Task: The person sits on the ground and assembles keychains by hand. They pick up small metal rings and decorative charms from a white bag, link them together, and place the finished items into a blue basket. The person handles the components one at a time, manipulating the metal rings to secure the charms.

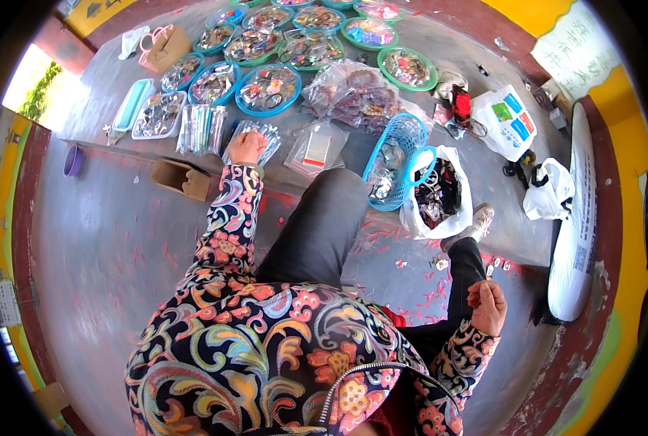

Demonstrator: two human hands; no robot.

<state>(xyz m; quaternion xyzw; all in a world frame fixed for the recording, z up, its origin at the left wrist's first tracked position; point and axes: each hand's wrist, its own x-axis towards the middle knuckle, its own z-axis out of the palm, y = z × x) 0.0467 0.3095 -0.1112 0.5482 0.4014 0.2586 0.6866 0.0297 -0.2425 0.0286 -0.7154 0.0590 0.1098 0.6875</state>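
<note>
My left hand (246, 147) is closed, its fingers curled down over a row of slim clear plastic packets (271, 142) on the raised ledge. Whatever it grips is hidden beneath the fingers. A second bundle of slim packets (202, 129) lies just left of it, and flat clear bags with a red-edged white card (317, 150) lie to its right. Off to the right, my right hand (487, 307) hangs in the air beside my right leg, fingers curled in toward the thumb. Anything tiny between those fingers does not show.
Round baskets (268, 89) of small trinkets crowd the ledge behind. A blue oval basket (400, 156) and a white bag of dark items (440, 196) stand right of my knee. A cardboard box (180, 179) sits below the ledge. Red scraps litter the floor.
</note>
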